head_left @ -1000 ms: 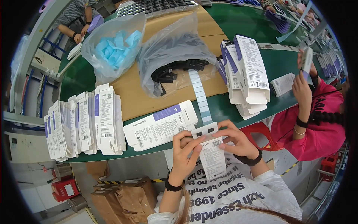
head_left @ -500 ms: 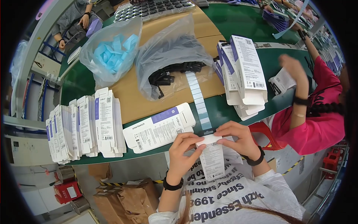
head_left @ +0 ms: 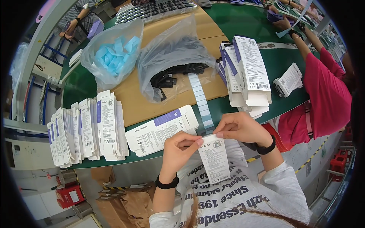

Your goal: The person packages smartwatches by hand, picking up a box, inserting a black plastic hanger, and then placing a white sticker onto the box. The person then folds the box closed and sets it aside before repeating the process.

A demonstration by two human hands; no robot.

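In front of my chest hangs a slim white carton (head_left: pixel 215 161) with printed text and a square code. My left hand (head_left: pixel 181 149) pinches its upper left corner between thumb and fingers. At the upper right corner, my right hand (head_left: pixel 243 129) grips the same carton. Part of a dark hang tab (head_left: pixel 208 132) shows at the carton's top edge between the hands. Just beyond my fingers lies a strip of pale blue rectangular stickers (head_left: pixel 200 102). To the left of it, a flattened white and purple carton (head_left: pixel 161 131) rests at the table edge.
A clear bag of black plastic pieces (head_left: pixel 165 81) and a bag of blue strips (head_left: pixel 118 53) lie on cardboard. Carton stacks stand left (head_left: pixel 108 127) and right (head_left: pixel 253 70). A co-worker in pink (head_left: pixel 323 102) is at the right, beside a small carton pile (head_left: pixel 289 79).
My fingers have shifted outward to the carton's upper corners, and its top print now shows. The pink-sleeved co-worker's arm has moved from the small carton pile toward the far side.
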